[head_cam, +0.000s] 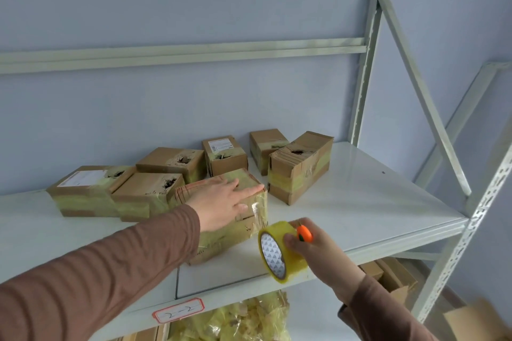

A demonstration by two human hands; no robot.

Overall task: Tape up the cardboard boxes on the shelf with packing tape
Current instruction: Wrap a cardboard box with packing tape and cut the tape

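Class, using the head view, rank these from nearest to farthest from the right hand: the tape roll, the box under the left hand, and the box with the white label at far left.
1. Tape roll, gripped in the right hand.
2. Box under the left hand, just left of the roll.
3. White-labelled box, far left on the shelf.

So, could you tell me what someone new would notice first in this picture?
Probably the yellow tape roll gripped in the right hand at the shelf's front edge, with a small orange cutter. Next, the left hand pressing flat on the nearest cardboard box, with more taped boxes clustered behind.
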